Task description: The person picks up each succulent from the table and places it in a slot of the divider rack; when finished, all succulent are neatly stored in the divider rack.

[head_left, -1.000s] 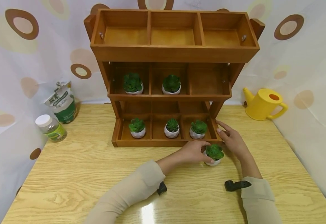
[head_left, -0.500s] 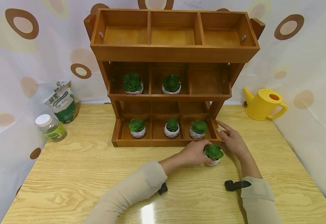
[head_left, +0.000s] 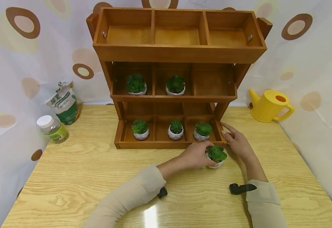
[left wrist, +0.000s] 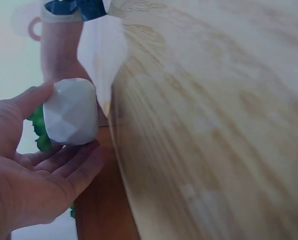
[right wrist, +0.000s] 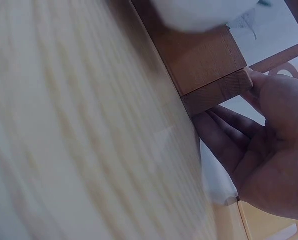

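My left hand (head_left: pixel 195 155) grips a small potted green succulent (head_left: pixel 217 153), its thumb and fingers around the white faceted pot (left wrist: pixel 71 112). The pot sits just in front of the shelf's lower right corner, and a gap separates it from the tabletop in the left wrist view. My right hand (head_left: pixel 239 146) holds the right end of the bottom tier of a brown wooden three-tier shelf (head_left: pixel 166 145). In the right wrist view its thumb lies on the top edge of the side wall (right wrist: pixel 216 92), with the fingers against the outer side.
Three potted succulents, one in front of the middle divider (head_left: pixel 175 130), occupy the bottom tier; two stand in the middle tier. A yellow watering can (head_left: pixel 268 106) stands at the right back. A capped jar (head_left: pixel 53 129) and a clipped bag (head_left: pixel 66 106) stand at the left.
My left hand and the succulent in it have shifted very slightly to the left and toward the shelf. The right hand keeps its place at the shelf's corner.
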`<state>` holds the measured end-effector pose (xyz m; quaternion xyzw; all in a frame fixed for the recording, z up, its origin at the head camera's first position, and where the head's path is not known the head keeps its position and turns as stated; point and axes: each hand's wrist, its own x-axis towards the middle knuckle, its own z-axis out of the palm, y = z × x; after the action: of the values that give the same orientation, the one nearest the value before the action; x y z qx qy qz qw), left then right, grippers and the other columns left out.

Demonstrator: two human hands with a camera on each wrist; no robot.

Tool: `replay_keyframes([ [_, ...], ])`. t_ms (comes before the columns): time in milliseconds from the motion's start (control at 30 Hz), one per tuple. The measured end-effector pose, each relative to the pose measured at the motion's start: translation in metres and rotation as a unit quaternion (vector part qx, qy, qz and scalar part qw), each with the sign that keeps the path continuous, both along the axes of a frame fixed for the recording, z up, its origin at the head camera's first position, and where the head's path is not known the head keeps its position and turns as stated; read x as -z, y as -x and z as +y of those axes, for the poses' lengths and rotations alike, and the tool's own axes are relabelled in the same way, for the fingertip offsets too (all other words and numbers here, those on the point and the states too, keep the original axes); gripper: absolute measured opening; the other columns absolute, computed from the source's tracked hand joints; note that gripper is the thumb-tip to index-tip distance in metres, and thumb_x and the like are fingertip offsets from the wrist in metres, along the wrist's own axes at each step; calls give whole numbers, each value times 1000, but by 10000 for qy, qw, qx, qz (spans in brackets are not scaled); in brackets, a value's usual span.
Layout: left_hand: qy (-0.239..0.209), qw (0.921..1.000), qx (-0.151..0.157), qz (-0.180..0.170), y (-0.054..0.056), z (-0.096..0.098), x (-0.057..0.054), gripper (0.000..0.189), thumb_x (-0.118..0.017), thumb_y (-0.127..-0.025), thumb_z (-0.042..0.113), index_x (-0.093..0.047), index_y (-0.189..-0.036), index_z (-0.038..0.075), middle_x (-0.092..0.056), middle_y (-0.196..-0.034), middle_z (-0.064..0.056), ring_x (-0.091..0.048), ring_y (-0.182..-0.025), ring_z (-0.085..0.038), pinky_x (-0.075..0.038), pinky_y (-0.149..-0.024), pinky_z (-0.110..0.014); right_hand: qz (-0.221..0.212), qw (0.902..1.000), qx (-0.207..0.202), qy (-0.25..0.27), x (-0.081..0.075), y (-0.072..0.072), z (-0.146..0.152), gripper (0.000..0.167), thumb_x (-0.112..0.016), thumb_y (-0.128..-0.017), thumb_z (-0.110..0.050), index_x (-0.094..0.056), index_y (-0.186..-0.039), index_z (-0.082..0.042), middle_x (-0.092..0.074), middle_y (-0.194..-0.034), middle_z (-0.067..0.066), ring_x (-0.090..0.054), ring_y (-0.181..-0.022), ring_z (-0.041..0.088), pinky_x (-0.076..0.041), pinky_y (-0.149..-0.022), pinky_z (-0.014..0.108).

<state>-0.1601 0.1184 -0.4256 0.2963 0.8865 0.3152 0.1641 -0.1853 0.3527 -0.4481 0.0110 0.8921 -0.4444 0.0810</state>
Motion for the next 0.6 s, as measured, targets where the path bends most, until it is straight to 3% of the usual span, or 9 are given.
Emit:
replay_keyframes([
  [133,-1,9995,169,262,-2,-9,-5,72,-80,-84,50,-54,-143,20,-67,-132,5,-65,-117,-12,-53,-96,-24,-55,10000,16,-13,-1,-1,0,63,-39,-106,-56,-24,-162,-33,-48,-151,27,-52,-136,44,-38,-113,61],
  [267,-117,9992,274,278,-3,-20,-15,72,-80,-83,51,-55,-143,21,-69,-126,6,-66,-111,-9,-53,-90,-22,-77,10000,37,-49,-1,-1,-1,63,-39,-106,-56,-24,-162,-32,-48,-151,27,-53,-136,43,-40,-112,61],
  [400,-340,9989,272,196,-4,-32,-30,73,-80,-83,50,-54,-145,20,-69,-122,5,-64,-103,-7,-52,-81,-19,7,10000,0,6,-1,-1,-2,62,-39,-106,-54,-25,-162,-32,-51,-149,27,-55,-133,43,-43,-110,59],
  [600,-609,9978,112,243,-1,-54,-58,75,-80,-84,49,-53,-147,20,-69,-121,4,-64,-108,-10,-52,-84,-21,89,10000,-25,-31,-2,-1,-2,60,-38,-107,-53,-25,-162,-33,-55,-145,26,-58,-130,41,-44,-108,57],
])
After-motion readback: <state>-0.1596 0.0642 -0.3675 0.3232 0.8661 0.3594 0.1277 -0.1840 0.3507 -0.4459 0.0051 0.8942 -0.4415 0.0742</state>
